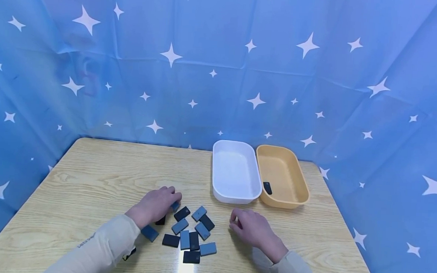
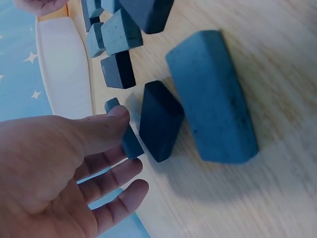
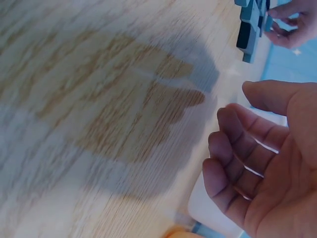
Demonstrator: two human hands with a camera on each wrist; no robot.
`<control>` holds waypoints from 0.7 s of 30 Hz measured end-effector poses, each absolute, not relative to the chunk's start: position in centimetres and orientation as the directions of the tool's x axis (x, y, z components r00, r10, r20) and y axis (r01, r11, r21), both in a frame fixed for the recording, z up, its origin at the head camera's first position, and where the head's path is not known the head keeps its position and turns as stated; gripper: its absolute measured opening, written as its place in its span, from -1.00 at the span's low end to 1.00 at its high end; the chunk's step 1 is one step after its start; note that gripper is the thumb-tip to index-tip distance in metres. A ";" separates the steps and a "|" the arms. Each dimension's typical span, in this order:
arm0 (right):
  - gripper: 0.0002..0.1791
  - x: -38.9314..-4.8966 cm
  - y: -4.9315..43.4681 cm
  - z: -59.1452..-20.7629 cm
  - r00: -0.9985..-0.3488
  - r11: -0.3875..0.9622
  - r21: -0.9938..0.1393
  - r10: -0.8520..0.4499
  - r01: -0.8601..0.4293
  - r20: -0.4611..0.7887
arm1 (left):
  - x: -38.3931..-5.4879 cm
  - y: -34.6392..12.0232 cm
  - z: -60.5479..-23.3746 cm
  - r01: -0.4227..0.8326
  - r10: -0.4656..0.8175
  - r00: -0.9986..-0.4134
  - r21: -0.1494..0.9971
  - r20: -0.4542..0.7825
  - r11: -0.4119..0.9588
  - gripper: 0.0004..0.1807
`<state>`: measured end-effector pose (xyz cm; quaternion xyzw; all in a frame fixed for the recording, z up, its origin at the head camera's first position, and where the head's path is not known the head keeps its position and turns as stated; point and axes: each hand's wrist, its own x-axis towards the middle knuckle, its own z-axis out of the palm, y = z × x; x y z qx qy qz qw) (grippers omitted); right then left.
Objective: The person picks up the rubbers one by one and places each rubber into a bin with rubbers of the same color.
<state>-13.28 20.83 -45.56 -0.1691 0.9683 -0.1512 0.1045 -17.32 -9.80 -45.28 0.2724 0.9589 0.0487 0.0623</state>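
- Left hand [image 1: 159,205] has its grip together on a small blue rectangular block [image 2: 132,144], thumb on one face. The index finger is mostly tucked behind it, and the head view only shows a corner of blue poking out past the fingers.
- That block is at the far-left edge of the scattered blue and black rectangular blocks [image 1: 185,239] on the pale wood-grain worktop [image 1: 101,171].
- One black block [image 1: 161,221] is half covered by the left hand and wrist.
- Something dark with a yellowish bit [image 1: 129,254] peeks out from under the cream left sleeve [image 1: 101,246]; can't make out what it is.
- Right hand [image 1: 252,229] is holding nothing, grip apart, fingers loosely bent above the worktop. Its sleeve runs off the bottom of the head view.
- White plastic bin [image 1: 235,170] sits beside a tan plastic bin [image 1: 285,171], which has a black block [image 1: 267,187] against its left wall.
- Left wrist view is tinted, so black vs blue is tough there.
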 end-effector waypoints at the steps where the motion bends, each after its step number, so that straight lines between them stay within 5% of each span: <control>1: -0.91 -13.3 20.8 -45.6 -0.921 0.898 -0.327 -0.358 -0.295 -0.151 | -17.3 -9.8 -45.2 0.518 0.529 -0.844 0.125 -0.090 0.846 -0.76; 21: -0.91 -13.4 20.8 -45.5 -0.923 0.895 -0.339 -0.356 -0.291 -0.149 | -17.7 -8.7 -43.6 0.480 0.506 -0.853 0.185 -0.129 0.857 -0.75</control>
